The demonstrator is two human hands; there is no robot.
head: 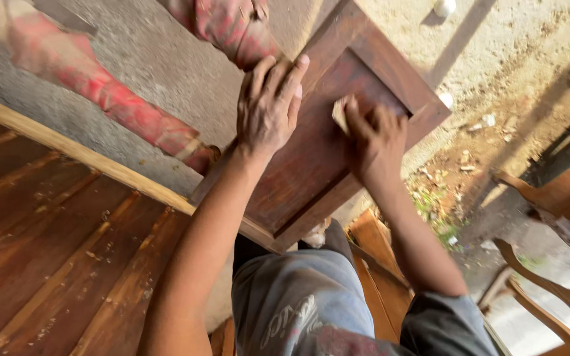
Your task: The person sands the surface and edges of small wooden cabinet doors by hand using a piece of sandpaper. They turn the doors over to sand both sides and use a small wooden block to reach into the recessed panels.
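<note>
A dark reddish-brown wooden panel [311,165] with a raised frame lies tilted in front of me, resting near my lap. My left hand [268,109] lies flat on its upper left part, fingers spread over the frame edge. My right hand [374,142] presses a small pale piece of sandpaper [340,113] against the recessed middle of the panel, fingers curled over it. Both forearms reach forward from the bottom of the view.
A large slatted wooden piece [54,250] with dust on it lies at the left. Red-stained legs [120,109] of a frame stand on the concrete floor behind. Curved wooden chair parts [549,290] sit at the right, above bare dirt with litter.
</note>
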